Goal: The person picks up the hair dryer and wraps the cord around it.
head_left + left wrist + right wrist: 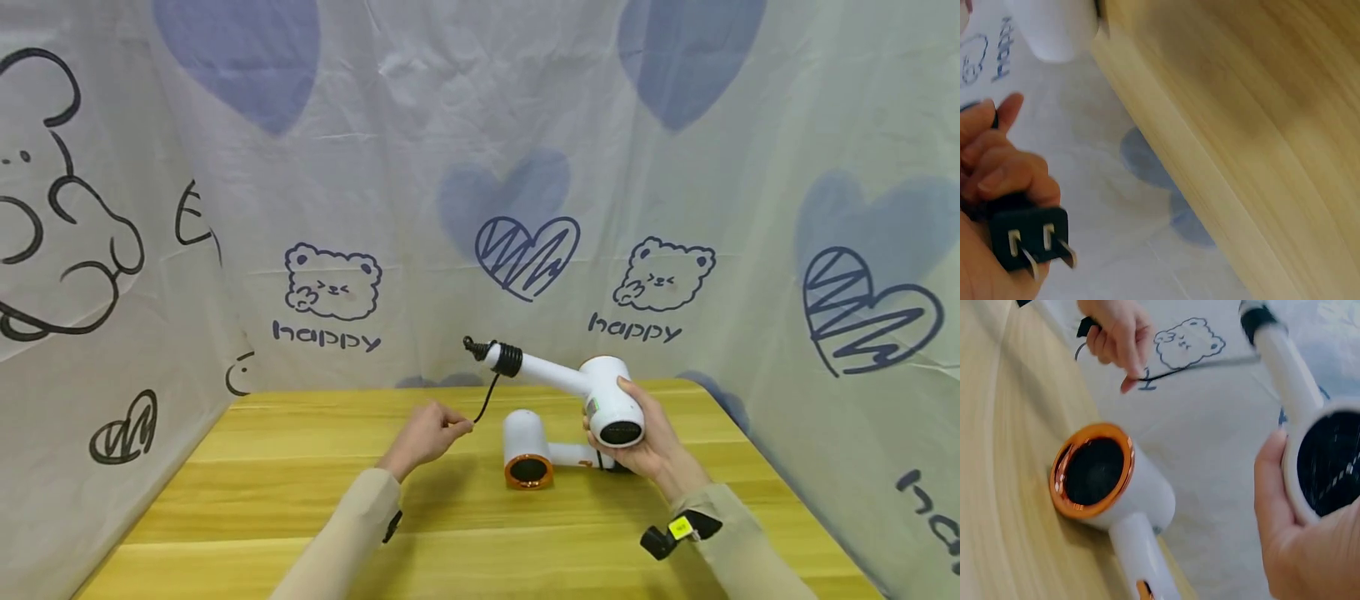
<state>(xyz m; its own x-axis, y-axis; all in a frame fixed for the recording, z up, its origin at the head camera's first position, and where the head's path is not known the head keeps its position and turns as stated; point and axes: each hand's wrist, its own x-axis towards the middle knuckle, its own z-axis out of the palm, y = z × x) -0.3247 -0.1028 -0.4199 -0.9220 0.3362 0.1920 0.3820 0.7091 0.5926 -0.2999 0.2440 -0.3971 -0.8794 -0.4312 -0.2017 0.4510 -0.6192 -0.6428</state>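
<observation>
Above the table my right hand (pixel 651 433) grips a white hair dryer (pixel 612 400) by its head, the handle pointing left. Black cord (pixel 510 360) is wound in coils near the handle's end. From there a short length of cord runs down to my left hand (pixel 427 435), which pinches it between thumb and fingers. The left wrist view shows the black two-pin plug (pixel 1030 237) tucked in the left palm. A second white hair dryer (pixel 527 446) with an orange rim lies on the table below, its handle end partly hidden behind the right hand.
The wooden table (pixel 247 500) reaches back to a pale curtain (pixel 420 208) printed with hearts and bears, which also hangs on both sides. A black wrist strap with a yellow label (pixel 680 527) sits on the right sleeve.
</observation>
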